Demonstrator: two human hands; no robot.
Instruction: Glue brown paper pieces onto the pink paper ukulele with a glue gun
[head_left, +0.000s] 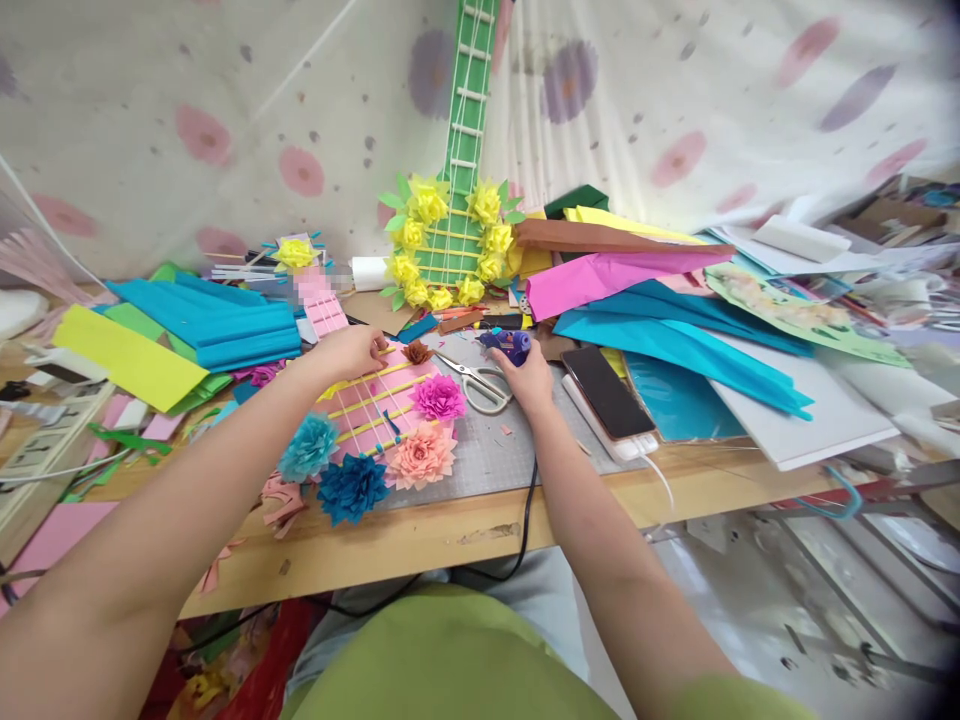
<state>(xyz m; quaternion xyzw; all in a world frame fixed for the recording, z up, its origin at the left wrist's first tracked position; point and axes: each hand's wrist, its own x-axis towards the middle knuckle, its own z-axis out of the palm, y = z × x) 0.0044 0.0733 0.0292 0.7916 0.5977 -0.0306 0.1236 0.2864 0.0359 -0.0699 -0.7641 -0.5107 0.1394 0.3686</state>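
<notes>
A pink paper guitar [367,392] lies on the table, with yellow strips and white strings across its body. Teal [308,447], dark blue [352,489], peach [421,455] and magenta [439,397] paper flowers edge it, and a small brown paper flower [417,352] sits near its upper rim. Over the guitar's upper edge my left hand [358,352] has its fingers pinched together; what is between them is hidden. My right hand [528,378] is wrapped round a dark blue glue gun [510,344], nozzle pointing left. Scissors [480,385] lie between both hands.
Behind stands a green paper guitar [450,262] ringed with yellow flowers. Blue crepe paper [214,322] is piled left, more coloured sheets [622,275] right. A phone [607,392] rests on a white power bank. The glue gun's black cord [529,510] hangs over the table edge.
</notes>
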